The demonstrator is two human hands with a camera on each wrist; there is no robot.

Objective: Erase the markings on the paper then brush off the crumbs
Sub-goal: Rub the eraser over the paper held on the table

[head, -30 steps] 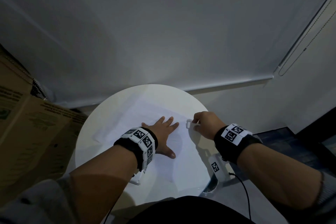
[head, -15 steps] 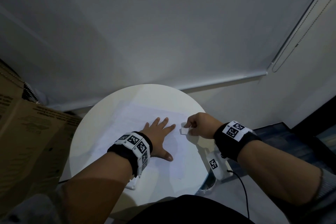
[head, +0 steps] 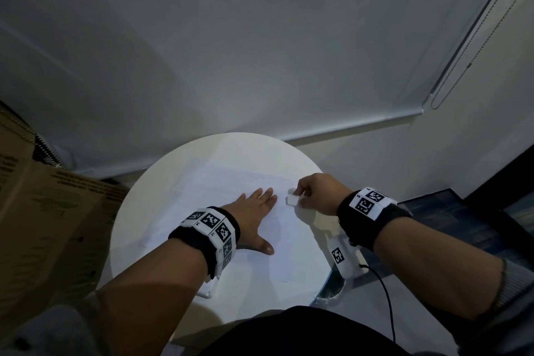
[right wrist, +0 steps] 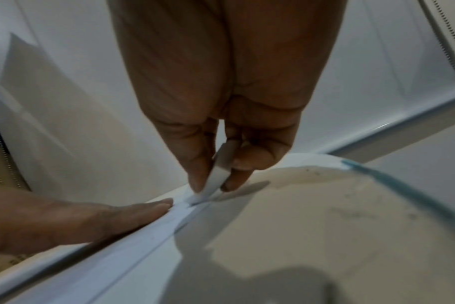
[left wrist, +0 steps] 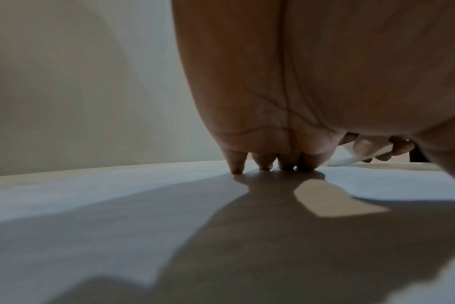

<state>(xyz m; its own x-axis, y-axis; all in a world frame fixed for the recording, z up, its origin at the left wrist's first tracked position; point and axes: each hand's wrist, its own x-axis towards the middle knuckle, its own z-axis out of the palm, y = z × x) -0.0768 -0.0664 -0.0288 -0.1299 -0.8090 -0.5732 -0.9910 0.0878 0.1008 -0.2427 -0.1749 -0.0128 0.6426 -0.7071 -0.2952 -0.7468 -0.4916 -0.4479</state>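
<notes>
Erasing step in hand, I judge; right hand [head: 316, 192] pinches the eraser [head: 291, 200] between thumb and curled fingers [right wrist: 200, 164], its tip down at the paper's [head: 231, 185] right edge; left hand [head: 254, 211] lies flat, fingers straight, pinning the sheet mid-tabletop [head: 179, 159]; markings too faint to make out; next move probably short rubs, sheet pinned, brushing crumbs later.

A home room, by its roller blind [head: 260, 37], round white side table [head: 179, 170] and cardboard box [head: 43, 225].
</notes>
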